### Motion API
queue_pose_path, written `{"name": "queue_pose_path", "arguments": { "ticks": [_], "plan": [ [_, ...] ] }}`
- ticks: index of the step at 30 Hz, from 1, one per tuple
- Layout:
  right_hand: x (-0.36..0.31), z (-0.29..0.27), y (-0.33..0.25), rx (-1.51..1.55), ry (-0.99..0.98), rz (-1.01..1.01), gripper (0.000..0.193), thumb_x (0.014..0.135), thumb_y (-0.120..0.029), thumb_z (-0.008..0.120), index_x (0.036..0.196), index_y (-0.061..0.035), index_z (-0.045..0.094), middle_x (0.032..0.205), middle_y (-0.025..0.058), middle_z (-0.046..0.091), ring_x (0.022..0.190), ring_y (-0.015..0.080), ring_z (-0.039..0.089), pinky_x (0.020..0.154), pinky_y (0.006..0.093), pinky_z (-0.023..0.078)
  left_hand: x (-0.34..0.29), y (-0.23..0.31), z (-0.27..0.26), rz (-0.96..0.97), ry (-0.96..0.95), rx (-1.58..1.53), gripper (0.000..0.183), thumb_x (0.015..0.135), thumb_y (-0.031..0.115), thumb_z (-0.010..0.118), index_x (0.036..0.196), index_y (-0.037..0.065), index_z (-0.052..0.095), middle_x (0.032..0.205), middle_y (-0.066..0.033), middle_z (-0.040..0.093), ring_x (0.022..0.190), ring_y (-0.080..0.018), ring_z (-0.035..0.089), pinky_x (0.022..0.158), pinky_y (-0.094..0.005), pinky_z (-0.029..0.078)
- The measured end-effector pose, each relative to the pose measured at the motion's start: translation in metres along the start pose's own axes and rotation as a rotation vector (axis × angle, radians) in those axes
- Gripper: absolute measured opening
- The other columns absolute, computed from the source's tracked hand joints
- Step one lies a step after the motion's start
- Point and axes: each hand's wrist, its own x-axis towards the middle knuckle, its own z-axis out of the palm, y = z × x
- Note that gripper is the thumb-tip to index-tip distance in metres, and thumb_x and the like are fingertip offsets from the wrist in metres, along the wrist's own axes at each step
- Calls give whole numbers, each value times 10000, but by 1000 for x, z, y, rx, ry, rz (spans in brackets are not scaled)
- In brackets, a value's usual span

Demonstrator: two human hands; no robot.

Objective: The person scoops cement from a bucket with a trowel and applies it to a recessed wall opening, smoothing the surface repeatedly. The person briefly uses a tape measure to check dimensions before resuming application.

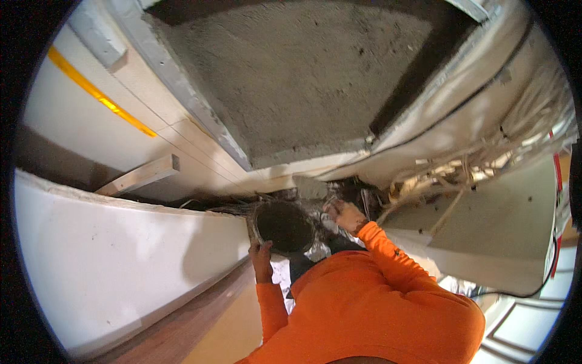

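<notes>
A round bucket (285,227) with a dark inside stands in front of my body. My left hand (262,258) grips its near left rim, the thumb over the edge. Just right of the bucket, my right hand (345,216) is closed round what looks like the handle of a trowel. The trowel's grey blade (310,187) points away from me, beyond the bucket's far right rim. My fingers partly cover the handle. Farther off, a wet-looking grey layer of mortar (315,79) fills a framed rectangular area.
Pale boards (209,124) edge the mortar. A short wooden batten (139,175) lies at the left, behind a white panel (139,255). Yellow tape (100,94) runs across the left surface. A black cable (461,106) curves along the right, near tangled strands (485,158) and a large pale panel (497,224).
</notes>
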Motion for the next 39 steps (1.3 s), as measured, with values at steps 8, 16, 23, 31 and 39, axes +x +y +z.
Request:
{"name": "queue_pose_path", "arguments": {
  "ticks": [8,16,23,31,39],
  "plan": [
    [-79,148,0,315,-302,80,829,1006,-764,359,1578,-170,448,1376,278,620,1181,432,650,1046,503,473,26,-13,-49,-215,-414,19,203,875,129,698,1044,60,609,1125,-70,623,996,-238,648,843,-466,605],
    [-142,224,74,451,156,158,360,895,-230,639,1189,-30,695,1133,210,720,1084,388,686,963,443,545,29,3,-47,574,-906,894,354,864,224,746,1182,80,688,1188,-118,715,1131,-312,642,978,-452,528],
    [-282,317,166,187,242,832,294,900,-237,666,1122,-84,783,1225,186,735,1147,378,702,953,507,564,45,-83,-10,-333,-190,461,562,834,204,772,1345,30,613,1291,-183,658,1152,-341,623,947,-497,535],
    [-484,481,134,468,-406,894,486,866,-518,691,1218,-191,765,1257,122,740,1195,306,689,934,470,557,65,-161,59,-54,-610,1014,638,893,198,753,1438,-52,532,1431,-218,583,1269,-351,588,1051,-419,459],
    [-512,498,226,1111,854,1525,380,976,-242,594,1323,-89,602,1102,260,725,1004,416,723,862,518,556,15,-224,139,83,-817,1524,512,887,144,708,1351,-44,601,1265,-219,654,1052,-370,686,839,-485,579]
  ]
}}
